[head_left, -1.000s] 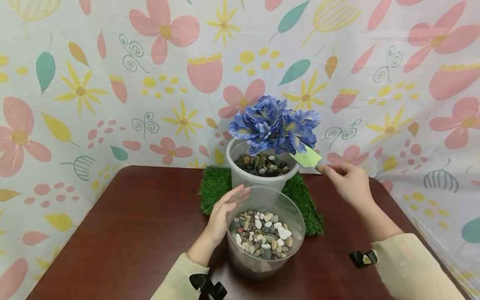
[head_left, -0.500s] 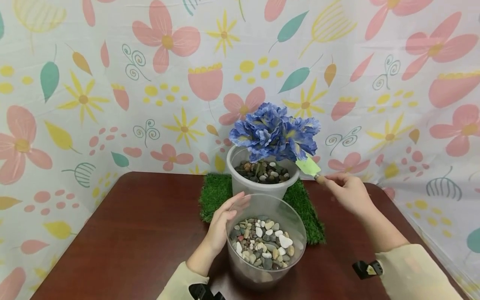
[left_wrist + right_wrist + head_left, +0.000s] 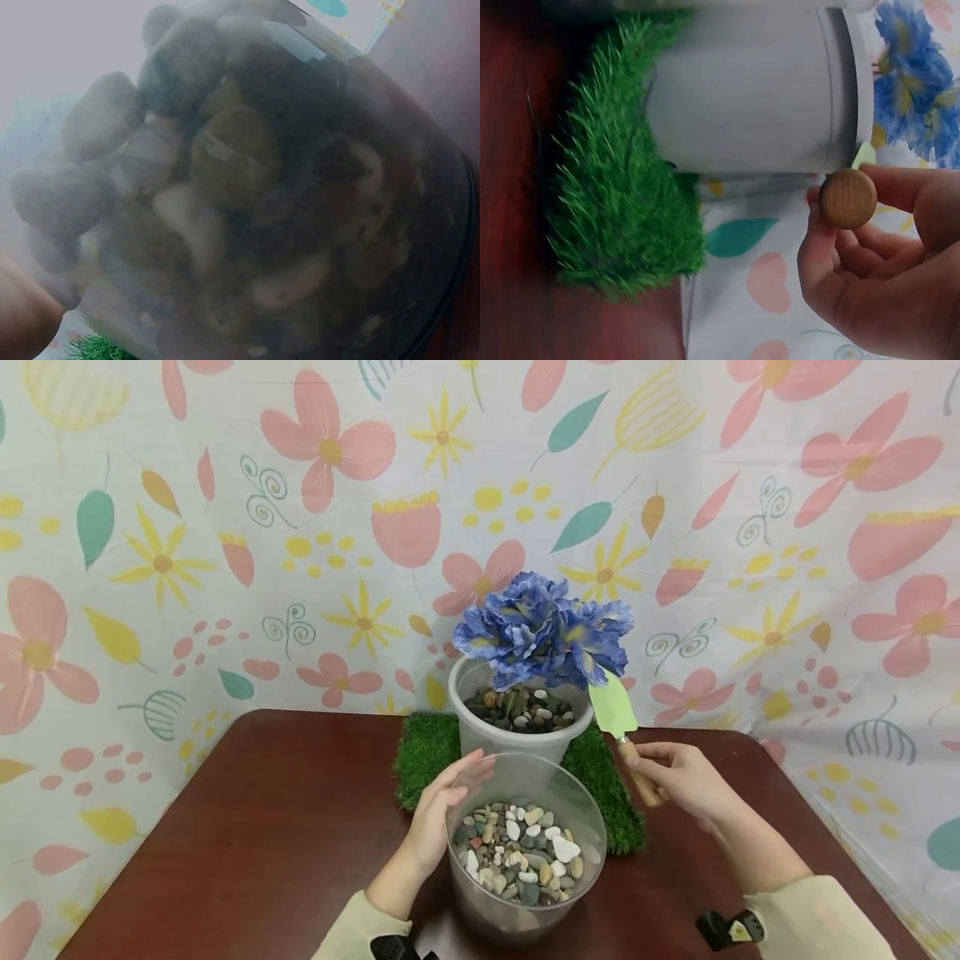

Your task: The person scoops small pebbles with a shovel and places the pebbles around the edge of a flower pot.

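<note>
My right hand [image 3: 693, 785] pinches the wooden handle of a small garden trowel [image 3: 615, 706] with a light green blade. The blade points up beside the right rim of a white flowerpot [image 3: 517, 741], its tip close under the blue flowers [image 3: 543, 631]. In the right wrist view, the round end of the trowel's handle [image 3: 847, 199] shows between thumb and fingers. My left hand [image 3: 435, 818] rests with extended fingers against the left side of a clear plastic bucket [image 3: 592, 860]. Mixed pebbles [image 3: 517, 856] lie in the bucket; the left wrist view sees them through its wall.
The flowerpot stands on a green artificial grass mat [image 3: 427, 760], directly behind the bucket. Darker pebbles [image 3: 536, 710] cover the bottom inside the pot. Beneath everything is a dark reddish-brown table [image 3: 285, 827], with a flower-patterned cloth [image 3: 330, 568] hanging behind it.
The trowel has turned more upright, its handle end swinging down so the wood shows below the fingers. My right hand has lowered slightly. The left hand stays at the bucket.
</note>
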`<move>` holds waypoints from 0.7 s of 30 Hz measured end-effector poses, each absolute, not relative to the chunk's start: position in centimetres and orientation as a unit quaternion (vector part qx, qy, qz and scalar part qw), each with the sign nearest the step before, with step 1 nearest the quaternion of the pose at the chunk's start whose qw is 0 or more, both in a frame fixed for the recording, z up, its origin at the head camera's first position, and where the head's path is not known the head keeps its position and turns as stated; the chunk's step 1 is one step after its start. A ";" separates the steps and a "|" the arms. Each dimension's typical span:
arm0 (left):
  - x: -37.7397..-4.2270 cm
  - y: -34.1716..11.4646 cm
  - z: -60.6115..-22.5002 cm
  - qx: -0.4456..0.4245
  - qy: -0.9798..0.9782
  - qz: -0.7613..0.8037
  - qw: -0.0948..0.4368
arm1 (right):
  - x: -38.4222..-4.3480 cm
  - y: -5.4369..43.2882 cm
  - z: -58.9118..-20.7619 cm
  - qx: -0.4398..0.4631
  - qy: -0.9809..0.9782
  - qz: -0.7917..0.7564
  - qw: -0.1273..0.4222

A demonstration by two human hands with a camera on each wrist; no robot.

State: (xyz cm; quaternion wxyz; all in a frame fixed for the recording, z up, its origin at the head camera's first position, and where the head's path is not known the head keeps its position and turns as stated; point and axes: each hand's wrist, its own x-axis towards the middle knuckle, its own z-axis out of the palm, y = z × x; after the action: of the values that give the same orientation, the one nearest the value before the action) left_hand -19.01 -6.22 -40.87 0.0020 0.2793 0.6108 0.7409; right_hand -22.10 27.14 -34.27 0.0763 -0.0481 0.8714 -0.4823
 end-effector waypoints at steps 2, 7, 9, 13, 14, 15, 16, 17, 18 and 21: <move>-18.7 -6.2 -41.1 0.275 0.610 0.743 0.006 | -21.6 27.0 -34.7 -0.036 0.872 -0.483 0.073; -18.5 -6.1 -41.3 0.280 0.610 0.741 0.008 | -20.7 27.1 -35.4 -0.026 0.867 -0.494 0.059; -18.6 -6.1 -41.2 0.281 0.609 0.741 0.007 | -20.6 27.1 -35.6 -0.024 0.861 -0.505 0.052; -19.0 -6.1 -40.8 0.285 0.604 0.744 0.005 | -20.4 27.2 -35.8 -0.018 0.853 -0.520 0.040; -19.1 -6.1 -40.7 0.286 0.602 0.745 0.004 | -20.4 27.2 -35.9 -0.018 0.852 -0.521 0.037; -19.2 -6.1 -40.7 0.286 0.601 0.746 0.003 | -20.4 27.2 -35.9 -0.018 0.852 -0.522 0.035; -19.2 -6.0 -40.6 0.286 0.600 0.748 0.003 | -20.3 27.3 -36.0 -0.019 0.853 -0.521 0.035; -19.3 -6.0 -40.6 0.284 0.599 0.749 0.003 | -20.3 27.3 -36.1 -0.020 0.854 -0.519 0.035; -19.3 -6.0 -40.6 0.283 0.598 0.750 0.004 | -20.3 27.4 -36.3 -0.020 0.854 -0.519 0.036; -19.2 -6.0 -40.6 0.276 0.597 0.753 0.004 | -20.1 27.5 -36.7 -0.017 0.855 -0.517 0.045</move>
State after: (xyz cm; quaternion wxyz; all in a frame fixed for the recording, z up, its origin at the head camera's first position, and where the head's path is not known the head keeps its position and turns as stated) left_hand -19.23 -6.00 -40.60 0.0036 0.2764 0.5969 0.7532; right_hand -20.13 27.47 -36.73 0.0446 -0.0174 0.8545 -0.5172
